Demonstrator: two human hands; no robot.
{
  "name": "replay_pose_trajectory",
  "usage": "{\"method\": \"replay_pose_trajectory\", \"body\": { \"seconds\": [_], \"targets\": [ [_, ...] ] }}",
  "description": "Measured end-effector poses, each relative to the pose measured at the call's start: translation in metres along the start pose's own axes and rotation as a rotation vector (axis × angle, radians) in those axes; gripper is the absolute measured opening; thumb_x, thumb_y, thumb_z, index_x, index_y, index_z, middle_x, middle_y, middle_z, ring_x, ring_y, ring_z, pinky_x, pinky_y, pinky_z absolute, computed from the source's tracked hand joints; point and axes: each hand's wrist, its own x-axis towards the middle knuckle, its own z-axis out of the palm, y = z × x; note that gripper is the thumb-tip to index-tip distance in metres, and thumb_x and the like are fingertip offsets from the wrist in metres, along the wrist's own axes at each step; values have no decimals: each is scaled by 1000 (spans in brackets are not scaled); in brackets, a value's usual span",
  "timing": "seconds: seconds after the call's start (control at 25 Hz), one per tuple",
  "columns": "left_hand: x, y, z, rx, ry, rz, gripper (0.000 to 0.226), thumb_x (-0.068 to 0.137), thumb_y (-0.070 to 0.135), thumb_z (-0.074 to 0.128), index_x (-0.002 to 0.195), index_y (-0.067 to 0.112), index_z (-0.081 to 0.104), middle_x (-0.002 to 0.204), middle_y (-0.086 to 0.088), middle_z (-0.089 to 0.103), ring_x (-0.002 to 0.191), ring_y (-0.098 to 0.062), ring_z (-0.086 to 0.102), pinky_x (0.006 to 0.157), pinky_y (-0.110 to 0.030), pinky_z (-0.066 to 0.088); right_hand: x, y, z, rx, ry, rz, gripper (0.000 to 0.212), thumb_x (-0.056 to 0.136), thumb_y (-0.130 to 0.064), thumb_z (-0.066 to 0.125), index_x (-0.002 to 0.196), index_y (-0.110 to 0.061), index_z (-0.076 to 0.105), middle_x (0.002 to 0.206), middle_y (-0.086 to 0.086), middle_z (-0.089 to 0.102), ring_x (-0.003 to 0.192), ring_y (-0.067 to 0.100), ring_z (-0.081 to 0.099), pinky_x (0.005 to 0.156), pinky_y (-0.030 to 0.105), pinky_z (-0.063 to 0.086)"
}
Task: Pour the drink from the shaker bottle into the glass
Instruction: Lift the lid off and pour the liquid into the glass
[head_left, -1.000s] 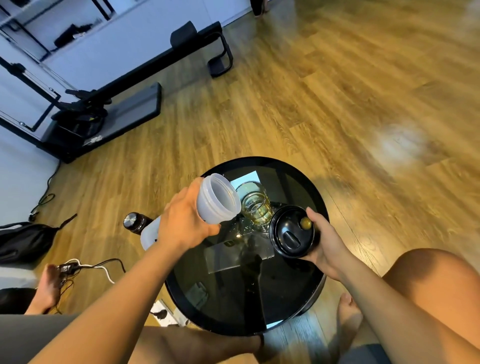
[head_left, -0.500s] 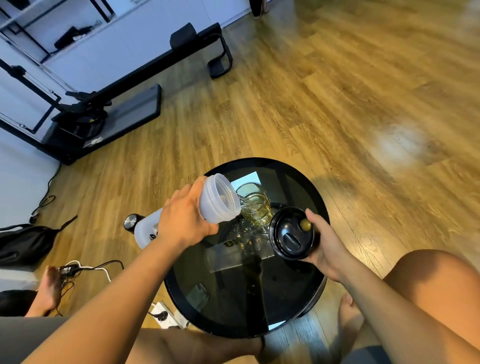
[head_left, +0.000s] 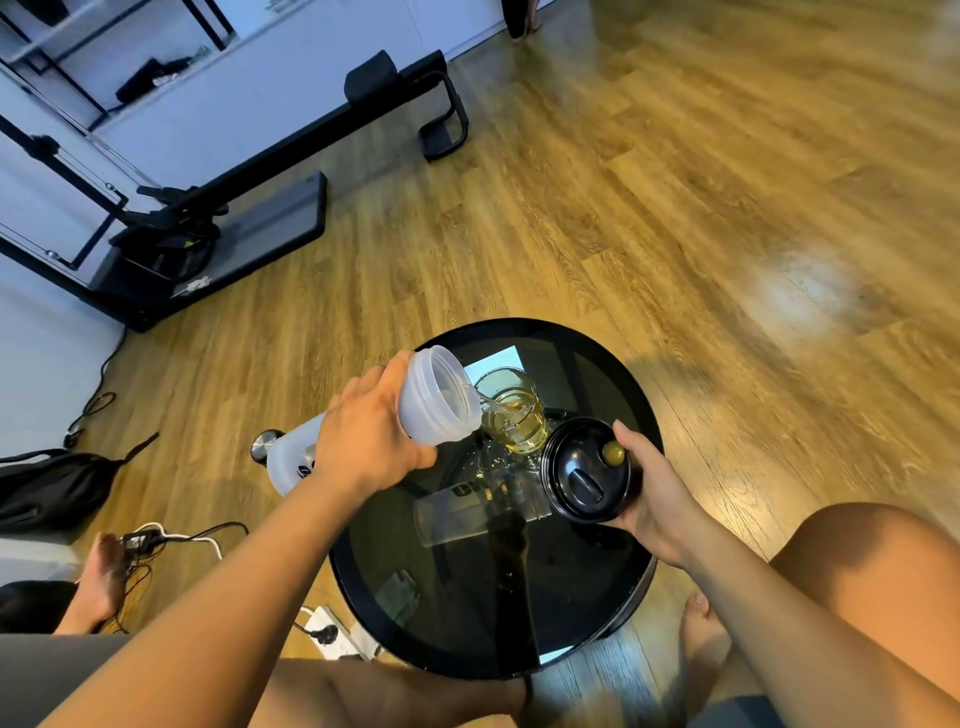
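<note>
Translucent plastic shaker bottle (head_left: 415, 410) lies tipped in the closed left hand (head_left: 363, 441), its stream landing in the glass (head_left: 514, 410) just past the mouth; right hand (head_left: 654, 488) clasps the lid (head_left: 584, 470); steeper tilt risks splashing the table (head_left: 467, 597)

Left hand (head_left: 363, 441): grips tilted shaker (head_left: 415, 408), mouth over glass (head_left: 511, 410)
Drink: thin stream entering glass
Right hand (head_left: 657, 499): holds black lid (head_left: 584, 475)
Table (head_left: 613, 618): round, black
</note>
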Motion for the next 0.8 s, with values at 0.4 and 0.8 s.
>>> {"method": "replay_pose_trajectory", "body": {
  "seconds": [0.4, 0.8],
  "targets": [
    [2, -3, -1, 36, -7, 27, 102, 63, 27, 92, 151, 28, 40, 121, -2, 58, 113, -31, 55, 99, -50, 47, 0, -1, 0, 6, -6, 4, 83, 68, -61, 69, 139, -22, 54, 142, 16, 57, 125, 41, 58, 103, 64, 48],
    [4, -3, -1, 74, 12, 51, 98, 61, 28, 91, 147, 27, 43, 109, 2, 55, 104, -31, 55, 92, -46, 47, 2, 1, -2, 2, -6, -8, 78, 67, -62, 71, 134, -24, 59, 136, 16, 63, 120, 39, 63, 100, 62, 51]
  ]
}}
